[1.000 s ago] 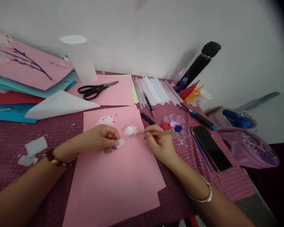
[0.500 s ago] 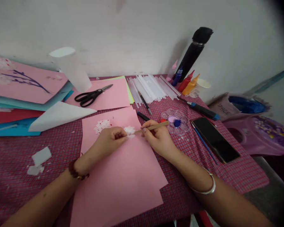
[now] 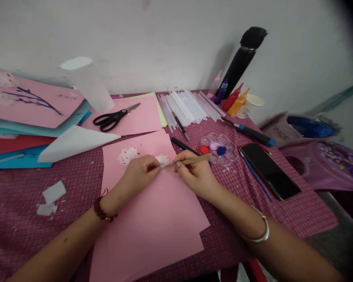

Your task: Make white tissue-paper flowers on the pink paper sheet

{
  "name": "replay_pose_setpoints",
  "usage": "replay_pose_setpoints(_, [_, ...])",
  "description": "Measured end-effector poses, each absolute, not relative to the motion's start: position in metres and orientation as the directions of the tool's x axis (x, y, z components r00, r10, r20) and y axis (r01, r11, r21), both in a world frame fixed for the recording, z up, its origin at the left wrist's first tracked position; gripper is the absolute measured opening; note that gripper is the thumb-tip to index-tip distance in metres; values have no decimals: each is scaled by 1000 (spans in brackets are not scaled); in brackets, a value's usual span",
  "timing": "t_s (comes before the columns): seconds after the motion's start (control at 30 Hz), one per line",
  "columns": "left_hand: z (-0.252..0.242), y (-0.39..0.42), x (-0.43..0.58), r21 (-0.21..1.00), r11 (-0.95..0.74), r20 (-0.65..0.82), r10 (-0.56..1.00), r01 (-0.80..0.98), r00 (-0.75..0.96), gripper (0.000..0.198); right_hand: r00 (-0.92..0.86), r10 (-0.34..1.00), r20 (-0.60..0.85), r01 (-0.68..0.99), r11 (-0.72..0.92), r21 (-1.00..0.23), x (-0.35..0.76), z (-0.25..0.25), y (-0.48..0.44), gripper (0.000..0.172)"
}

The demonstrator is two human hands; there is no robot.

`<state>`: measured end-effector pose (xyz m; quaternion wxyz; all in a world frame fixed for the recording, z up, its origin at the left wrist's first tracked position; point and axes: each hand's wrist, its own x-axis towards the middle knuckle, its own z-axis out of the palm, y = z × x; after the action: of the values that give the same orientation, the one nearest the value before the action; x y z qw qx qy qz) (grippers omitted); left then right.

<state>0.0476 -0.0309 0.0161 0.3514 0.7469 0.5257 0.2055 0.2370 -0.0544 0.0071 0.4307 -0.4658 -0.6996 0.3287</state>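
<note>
I'm watching the left hand (image 3: 141,171) pinch the flimsy-looking tissue tuft (image 3: 164,159) at its fringe, right hand (image 3: 194,177) clamped on the stiff wooden stick (image 3: 195,159).

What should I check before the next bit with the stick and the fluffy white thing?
1. Right hand grips the wooden stick: ok.
2. Stick's tip meets the white tuft: ok.
3. Left hand pinches at the tuft: ok.
4. Pink paper lies flat under both hands: ok.
5. Paint palette sits close beside the right hand: ok.
6. Glue or paint on the stick's tip: cannot tell.
</note>
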Motion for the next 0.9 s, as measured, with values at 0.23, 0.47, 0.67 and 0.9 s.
replay_pose_setpoints(0.23, [11,-24,44,841,-128,-22,963,526,269,17,-257,910,324,498,412,-763,235,5,-53,12])
replay_pose_setpoints(0.47, [22,-21,36,913,-13,-77,976,408,204,28,-395,835,384,533,549,-644,233,6,-56,19])
replay_pose_setpoints(0.67, [17,-21,32,941,63,-137,969,334,203,33,-244,902,356,407,428,-807,237,9,-56,13])
replay_pose_setpoints(0.9, [28,-16,18,960,268,-258,959,-77,119,25,-107,994,33,25,36,-999,234,5,-49,12])
